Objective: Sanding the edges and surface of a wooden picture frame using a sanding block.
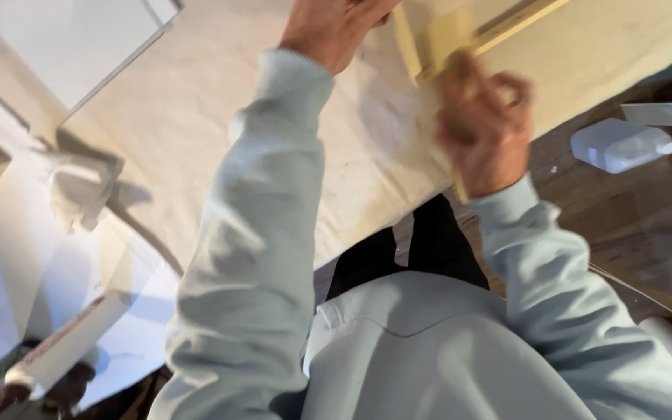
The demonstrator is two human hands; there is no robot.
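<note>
the view is blurred and tipped right over, looking down the person's own pale blue sweatshirt. right hand (482,132) is curled tight around a thin wooden stick (457,117), which runs up from below the fist and ends against the wooden frame (460,35) at the top of the picture. the frame lies on a cream cloth (196,101) spread over the table, near the cloth's far edge. left hand (334,23) reaches up along the cloth and is cut off by the top edge; it rests on or just beside the frame's left end, but whether it grips anything i cannot tell.

off to the right, on the dark wooden floor, a white plastic bottle (620,144) lies on its side, well apart from both hands. on the left a crumpled white rag (75,190) sits by the cloth's edge, and lower down a white tube (64,342) lies at a slant on a white sheet.
</note>
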